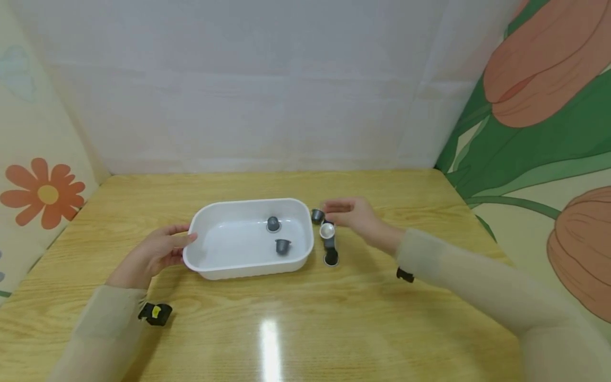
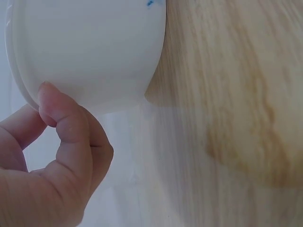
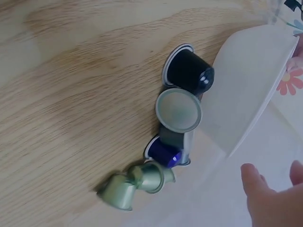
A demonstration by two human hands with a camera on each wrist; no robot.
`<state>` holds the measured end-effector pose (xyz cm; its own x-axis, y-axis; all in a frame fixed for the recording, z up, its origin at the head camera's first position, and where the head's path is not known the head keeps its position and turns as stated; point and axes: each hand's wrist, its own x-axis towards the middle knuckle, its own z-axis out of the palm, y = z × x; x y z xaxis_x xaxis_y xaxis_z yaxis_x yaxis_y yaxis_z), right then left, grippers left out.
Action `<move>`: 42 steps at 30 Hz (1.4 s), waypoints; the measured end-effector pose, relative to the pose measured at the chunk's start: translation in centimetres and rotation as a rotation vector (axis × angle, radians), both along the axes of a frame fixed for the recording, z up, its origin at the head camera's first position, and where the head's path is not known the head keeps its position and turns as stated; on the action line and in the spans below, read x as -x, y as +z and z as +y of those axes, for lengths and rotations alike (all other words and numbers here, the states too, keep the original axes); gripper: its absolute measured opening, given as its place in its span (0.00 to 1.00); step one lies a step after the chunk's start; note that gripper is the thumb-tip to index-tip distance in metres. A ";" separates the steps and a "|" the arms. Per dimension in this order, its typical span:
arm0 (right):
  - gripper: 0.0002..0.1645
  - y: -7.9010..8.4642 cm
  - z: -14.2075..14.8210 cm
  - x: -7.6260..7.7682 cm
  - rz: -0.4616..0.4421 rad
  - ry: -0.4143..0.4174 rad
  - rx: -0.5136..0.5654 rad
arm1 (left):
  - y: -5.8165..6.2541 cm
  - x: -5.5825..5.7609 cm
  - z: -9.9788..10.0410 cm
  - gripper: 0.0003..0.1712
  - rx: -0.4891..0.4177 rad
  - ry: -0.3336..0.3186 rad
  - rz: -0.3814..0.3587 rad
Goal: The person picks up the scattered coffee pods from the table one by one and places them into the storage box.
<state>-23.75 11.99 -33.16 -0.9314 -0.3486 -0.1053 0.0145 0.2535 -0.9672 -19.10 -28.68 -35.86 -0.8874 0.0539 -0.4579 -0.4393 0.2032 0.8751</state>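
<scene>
A white plastic tub (image 1: 224, 245) stands on the table with two dark coffee capsules inside, one capsule (image 1: 272, 223) near its back wall and another capsule (image 1: 282, 246) closer to the front. My left hand (image 1: 159, 249) pinches the tub's left end, thumb and fingers at the rim. Just past the tub's right end, my right hand (image 1: 355, 218) hovers over a row of several capsules, fingers extended. In the right wrist view its fingers are apart with nothing between them. The row includes a black capsule (image 3: 188, 71), a blue capsule (image 3: 163, 152) and a pale green capsule (image 3: 117, 190).
A wood-grain table (image 1: 305, 323) lies under everything. Behind it hangs a white cloth (image 1: 267, 106). Flower-patterned panels flank the table, one panel (image 1: 530, 154) on the right and one (image 1: 47, 127) on the left.
</scene>
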 end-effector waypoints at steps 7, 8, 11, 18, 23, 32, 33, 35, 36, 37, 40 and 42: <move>0.29 -0.2 2.0 -0.2 0.022 -0.069 -0.057 | 0.1 -0.1 0.0 0.38 0.006 -0.007 0.003; 0.29 -0.3 2.2 -0.2 0.023 -0.077 -0.061 | 0.1 -0.1 0.0 0.38 0.007 -0.006 0.003; 0.30 -0.4 2.8 -0.3 0.028 -0.090 -0.070 | 0.0 -0.1 0.0 0.38 0.007 -0.003 0.002; 0.33 -1.1 3.5 -0.4 0.033 -0.125 -0.073 | -0.3 0.0 -0.2 0.37 0.001 -0.002 0.005; 0.35 -1.7 3.9 -0.5 0.038 -0.141 -0.074 | -0.3 0.1 -0.2 0.38 -0.001 -0.003 0.006; 0.40 -2.9 4.1 -0.3 0.064 -0.163 -0.154 | -0.1 -0.1 0.0 0.38 -0.028 -0.005 0.008; 0.41 -3.0 4.1 -0.3 0.070 -0.161 -0.163 | -0.1 -0.1 0.0 0.38 -0.030 -0.006 0.007; 0.42 -3.3 4.1 -0.2 0.068 -0.158 -0.166 | -0.1 -0.1 0.0 0.38 -0.028 -0.002 0.002; 0.42 -3.4 4.1 -0.2 0.066 -0.159 -0.169 | -0.1 -0.1 0.0 0.38 -0.028 0.000 -0.001; 0.43 -3.6 4.1 -0.2 0.065 -0.157 -0.170 | -0.1 -0.1 0.0 0.38 -0.027 0.003 -0.004; 0.44 -4.0 4.0 0.0 0.058 -0.156 -0.179 | -0.1 -0.1 0.0 0.38 -0.025 0.007 -0.010; 0.44 -4.2 4.0 0.3 0.057 -0.152 -0.186 | 0.0 -0.1 0.0 0.38 -0.024 0.009 -0.011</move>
<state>-24.01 15.95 -37.38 -0.9779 -0.1833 -0.1005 0.0131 0.4260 -0.9046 -19.04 -28.63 -35.91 -0.8827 0.0569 -0.4665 -0.4508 0.1779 0.8747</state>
